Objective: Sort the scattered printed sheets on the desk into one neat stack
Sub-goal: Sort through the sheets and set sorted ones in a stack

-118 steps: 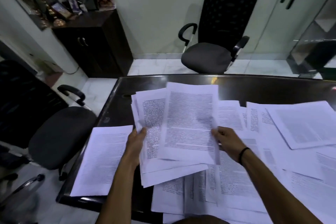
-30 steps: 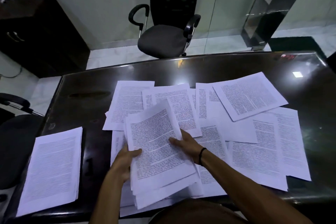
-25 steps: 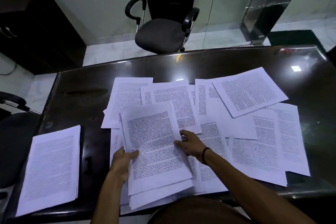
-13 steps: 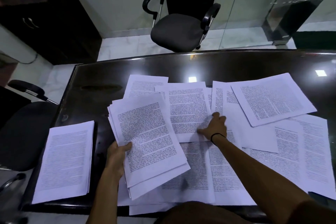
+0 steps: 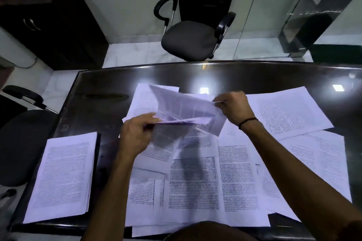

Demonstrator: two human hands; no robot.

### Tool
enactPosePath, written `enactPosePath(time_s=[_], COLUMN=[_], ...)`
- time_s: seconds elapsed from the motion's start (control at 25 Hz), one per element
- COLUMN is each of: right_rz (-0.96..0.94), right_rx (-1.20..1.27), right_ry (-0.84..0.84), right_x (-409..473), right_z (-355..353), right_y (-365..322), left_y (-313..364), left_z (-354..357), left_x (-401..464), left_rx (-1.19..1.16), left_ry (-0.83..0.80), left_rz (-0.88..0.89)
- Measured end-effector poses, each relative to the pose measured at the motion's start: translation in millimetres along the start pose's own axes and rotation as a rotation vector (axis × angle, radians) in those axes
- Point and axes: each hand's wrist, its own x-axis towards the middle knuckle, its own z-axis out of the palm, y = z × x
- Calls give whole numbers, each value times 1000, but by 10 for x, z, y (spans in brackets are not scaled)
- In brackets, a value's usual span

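The right hand [image 5: 234,110] pinches the far corner of a single lifted sheet [image 5: 188,109] between thumb and fingers, while the left hand [image 5: 137,135] grips the near-left edge of a gathered bundle [image 5: 168,135] held clear of the desk [image 5: 101,88]. The lifted sheet runs lengthwise between the hands, lying just above the bundle, so the left hand is the nearer receiver. Judged next: it is laid onto the bundle; loose sheets [image 5: 233,178] remain spread beneath and right, with a squared stack [image 5: 62,176] well apart at left.

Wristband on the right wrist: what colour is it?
Black; the wristband shows in the head view.
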Motion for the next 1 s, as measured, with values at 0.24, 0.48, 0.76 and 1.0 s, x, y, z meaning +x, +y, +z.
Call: enactPosePath(time_s=[0.24, 0.48, 0.76, 1.0], right_rz=[-370, 203, 255, 361], right_rx=[58, 929, 997, 1232], right_ry=[-158, 216, -351, -354], right_x=[66, 45, -263, -526], right_z=[-349, -521, 168, 719], right_y=[-863, -731, -659, -748], left_y=[707, 358, 143, -431], left_z=[79, -293, -346, -57], left_x=[162, 56, -209, -366], left_rx=[345, -77, -789, -1011], left_ry=[-40, 225, 139, 13], left_rz=[278, 12, -411, -603])
